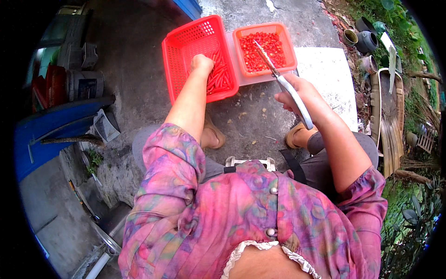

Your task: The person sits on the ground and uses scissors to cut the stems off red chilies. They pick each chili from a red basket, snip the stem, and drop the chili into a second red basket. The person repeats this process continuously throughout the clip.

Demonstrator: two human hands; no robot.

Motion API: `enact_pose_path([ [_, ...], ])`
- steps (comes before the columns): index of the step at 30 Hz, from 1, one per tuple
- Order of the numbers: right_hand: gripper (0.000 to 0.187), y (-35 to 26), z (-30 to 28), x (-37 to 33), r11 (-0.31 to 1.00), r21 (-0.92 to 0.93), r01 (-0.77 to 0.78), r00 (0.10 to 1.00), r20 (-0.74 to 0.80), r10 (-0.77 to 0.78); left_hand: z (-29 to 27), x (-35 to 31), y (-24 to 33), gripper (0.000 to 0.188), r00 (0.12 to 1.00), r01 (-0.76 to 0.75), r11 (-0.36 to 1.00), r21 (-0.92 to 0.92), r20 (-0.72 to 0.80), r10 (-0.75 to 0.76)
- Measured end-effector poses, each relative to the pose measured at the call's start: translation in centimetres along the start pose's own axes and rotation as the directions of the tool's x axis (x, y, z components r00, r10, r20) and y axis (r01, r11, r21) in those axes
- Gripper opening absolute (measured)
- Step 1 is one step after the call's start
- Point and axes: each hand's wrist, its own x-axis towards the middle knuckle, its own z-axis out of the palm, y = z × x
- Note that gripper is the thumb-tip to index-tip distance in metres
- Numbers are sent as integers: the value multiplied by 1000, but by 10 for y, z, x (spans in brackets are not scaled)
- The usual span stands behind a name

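Note:
My left hand (202, 64) reaches into a red plastic basket (175, 65), its fingers curled down beside long red chillies (220, 76). Whatever those fingers grip is hidden from above. In my right hand (302, 92) is a pair of scissors (298, 103) with pale handles. Their blades point up and left over a smaller, orange-red basket (290, 55). Chopped red chilli pieces (262, 49) cover the bottom of that basket.
A whitish tray (234, 67) shows beneath the small basket, beside a white board (325, 83). My feet rest on grey concrete (246, 121). Pots (367, 41) and plants stand to the right; a bucket (86, 86) and red baskets (55, 86) stand at left.

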Motion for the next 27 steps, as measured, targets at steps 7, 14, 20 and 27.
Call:
enact_pose_path([
  [7, 34, -1, 0, 0, 1000, -16, -17, 1000, 21, 18, 16, 15, -13, 47, 987, -138, 990, -32, -91, 134],
  [14, 34, -1, 1, -1, 997, -77, -10, 1000, 5, 10, 16, -1, -7, 40, 992, -115, 928, -355, -85, 91],
  [20, 38, -4, -2, -1, 997, -74, -12, 1000, 21, 13, -29, -5, -12, 18, 925, -31, 656, -754, 226, 304],
  [27, 39, -13, 1, -6, 993, -80, 82, 991, 111, -73, -131, -119, 13, 12, 591, -80, 693, -717, 525, 612],
])
